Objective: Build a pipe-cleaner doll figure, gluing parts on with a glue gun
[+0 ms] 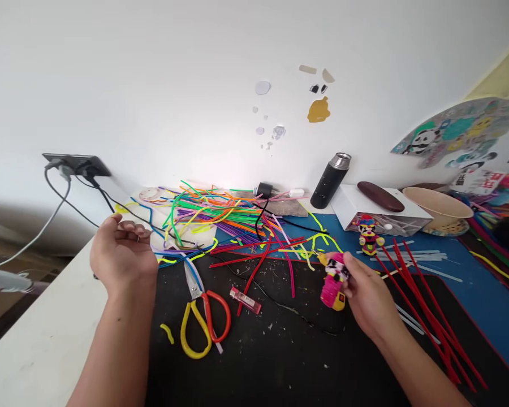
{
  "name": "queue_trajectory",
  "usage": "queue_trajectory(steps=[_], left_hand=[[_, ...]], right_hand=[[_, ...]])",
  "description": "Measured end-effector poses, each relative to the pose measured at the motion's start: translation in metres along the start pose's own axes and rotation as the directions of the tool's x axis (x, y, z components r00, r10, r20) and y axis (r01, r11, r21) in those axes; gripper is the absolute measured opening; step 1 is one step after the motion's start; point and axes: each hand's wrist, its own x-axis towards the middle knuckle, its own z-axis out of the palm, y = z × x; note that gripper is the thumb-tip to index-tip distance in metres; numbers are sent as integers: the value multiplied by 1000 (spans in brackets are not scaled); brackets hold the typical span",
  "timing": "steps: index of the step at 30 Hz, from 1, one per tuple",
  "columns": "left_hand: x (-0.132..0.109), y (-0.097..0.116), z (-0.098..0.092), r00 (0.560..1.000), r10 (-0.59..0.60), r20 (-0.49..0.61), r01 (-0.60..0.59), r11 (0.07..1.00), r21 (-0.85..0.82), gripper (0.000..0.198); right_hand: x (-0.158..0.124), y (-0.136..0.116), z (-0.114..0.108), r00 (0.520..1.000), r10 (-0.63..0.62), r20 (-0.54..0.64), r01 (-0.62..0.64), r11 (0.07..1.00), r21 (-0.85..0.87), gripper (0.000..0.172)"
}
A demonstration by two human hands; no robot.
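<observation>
A small pink and yellow figurine with a panda face [334, 277] is gripped at its right side by the fingers of my right hand [367, 294], above the black mat. My left hand [125, 249] is raised over the left edge of the table, palm turned up, fingers loosely curled and the thumb apart; I see nothing in it. Between the hands lie scissors [204, 319] with one yellow and one orange handle, blades parted, and a pink lighter [245, 300]. A second panda figurine [368, 234] in red and yellow stands behind my right hand.
Colourful pipe cleaners [224, 217] are heaped at the back, and red ones [432, 316] lie at right. A black flask [331, 181], a white box [382, 212] and a beige bowl [439, 206] stand along the wall. Cables run from a wall socket [76, 164].
</observation>
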Motion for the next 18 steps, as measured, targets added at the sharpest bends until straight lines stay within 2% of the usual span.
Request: queue_trajectory(steps=[3, 8, 12, 14, 18], left_hand=[[1, 8, -1, 992, -82, -100, 67, 987, -145, 9], [3, 19, -4, 984, -121, -129, 89, 969, -228, 11], [6, 22, -14, 995, -89, -46, 80, 983, -164, 15], [6, 23, -16, 996, -86, -4, 85, 987, -137, 19], [5, 28, -13, 991, -114, -65, 97, 970, -224, 15]], right_hand=[[-9, -2, -11, 999, 33, -40, -33, 999, -18, 53], [-24, 9, -22, 989, 147, 15, -143, 977, -156, 56], [-40, 18, -23, 971, 195, 141, -146, 942, -301, 55], [-49, 21, -17, 946, 231, 228, -133, 916, -377, 56], [-63, 22, 0, 869, 311, 384, -93, 867, -490, 60]])
